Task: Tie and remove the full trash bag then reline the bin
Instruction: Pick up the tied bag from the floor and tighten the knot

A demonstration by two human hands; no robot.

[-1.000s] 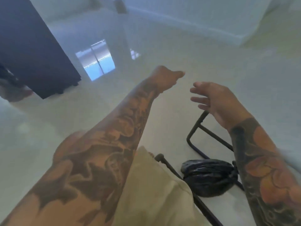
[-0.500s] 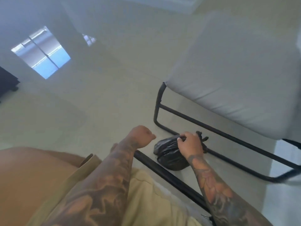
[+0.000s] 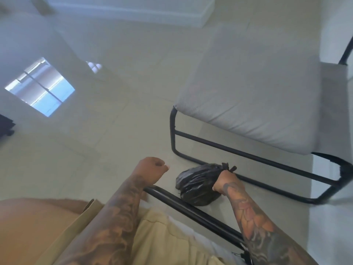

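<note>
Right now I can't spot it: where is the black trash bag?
Low centre-right, the black trash bag lies on the floor beside the chair frame, gripped by the right hand.

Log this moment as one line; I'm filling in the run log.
right hand: grips tied black trash bag | bag: on floor beside chair frame | left hand: fisted, holds nothing | bin: unseen

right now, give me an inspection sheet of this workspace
surface: pale tiled floor, glossy, showing a window reflection
job's things: small tied black plastic trash bag on the floor beside the chair frame; no bin seen
clutter: nothing seen
hands: right hand grips the bag near its knot; left hand fisted, holding nothing
cables: nothing seen
surroundings: grey cushioned chair on a black metal frame; white baseboard
</note>
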